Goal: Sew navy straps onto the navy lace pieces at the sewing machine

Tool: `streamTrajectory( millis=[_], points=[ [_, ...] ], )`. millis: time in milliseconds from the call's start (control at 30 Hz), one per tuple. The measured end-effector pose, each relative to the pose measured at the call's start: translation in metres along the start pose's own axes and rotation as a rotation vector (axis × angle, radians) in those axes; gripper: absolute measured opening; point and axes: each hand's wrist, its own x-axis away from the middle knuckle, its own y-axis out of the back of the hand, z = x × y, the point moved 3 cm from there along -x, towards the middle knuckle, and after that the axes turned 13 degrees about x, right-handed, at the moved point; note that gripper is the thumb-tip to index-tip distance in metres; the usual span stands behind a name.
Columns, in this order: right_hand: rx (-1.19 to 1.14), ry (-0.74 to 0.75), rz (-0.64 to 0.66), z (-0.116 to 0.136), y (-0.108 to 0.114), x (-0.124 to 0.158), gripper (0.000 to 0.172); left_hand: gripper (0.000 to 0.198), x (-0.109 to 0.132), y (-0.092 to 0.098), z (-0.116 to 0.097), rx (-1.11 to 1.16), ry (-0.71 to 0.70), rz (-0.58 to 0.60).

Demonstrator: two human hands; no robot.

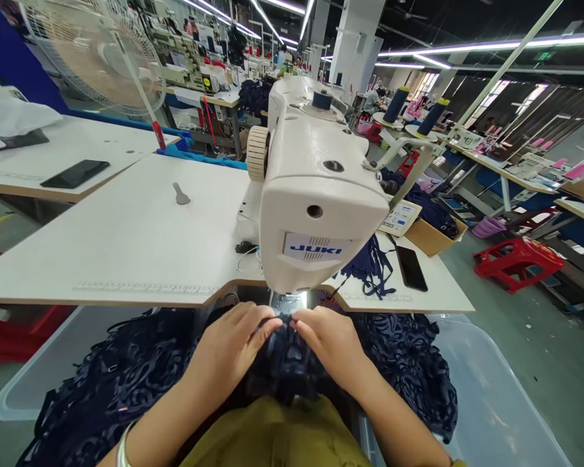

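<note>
My left hand (240,334) pinches the edge of a dark navy piece of fabric (287,350), thumb and fingers pressed together. On the other side, my right hand (325,332) pinches the same fabric, a short gap from the left fingertips. Both hands are just in front of the lit needle area of a white sewing machine (321,201), whose head hides the needle. The fabric hangs down from my fingers toward my lap. Heaps of navy lace-like fabric (126,370) lie to both sides below the table edge.
The white table (141,227) carries a small metal piece (180,194), a phone (411,268) and navy straps (370,266). A cardboard box (435,237) stands at right. Below are plastic tubs (496,395). A fan (97,55) and a red stool (518,259) stand nearby.
</note>
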Motion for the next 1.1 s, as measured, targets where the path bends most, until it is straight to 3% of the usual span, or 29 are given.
streamTrajectory(
  millis=[67, 100, 200, 300, 467, 733, 1100],
  points=[
    [-0.004, -0.047, -0.033, -0.005, -0.012, -0.001, 0.026, 0.019, 0.000, -0.001, -0.001, -0.197, -0.212, -0.105],
    [-0.056, -0.090, -0.046, -0.008, -0.017, -0.001, 0.025, 0.024, 0.001, -0.003, -0.003, -0.231, -0.310, -0.100],
    [-0.273, -0.293, -0.058, -0.016, -0.025, -0.001, 0.018, 0.036, 0.005, -0.013, -0.006, -0.162, -0.477, 0.049],
    [-0.455, -0.430, -0.020, -0.024, -0.025, -0.008, 0.015, 0.037, 0.006, -0.019, -0.006, -0.129, -0.429, 0.128],
    [-0.581, -0.384, -0.002, -0.032, -0.020, -0.032, 0.013, 0.034, 0.002, -0.022, -0.013, -0.230, -0.334, 0.034],
    [-0.380, -0.302, 0.026, -0.040, -0.022, -0.050, 0.010, 0.035, -0.001, -0.025, -0.020, -0.414, -0.202, -0.036],
    [-0.254, -0.319, -0.025, -0.041, -0.022, -0.051, 0.012, 0.033, -0.005, -0.029, -0.029, -0.513, -0.211, -0.046]
  ],
)
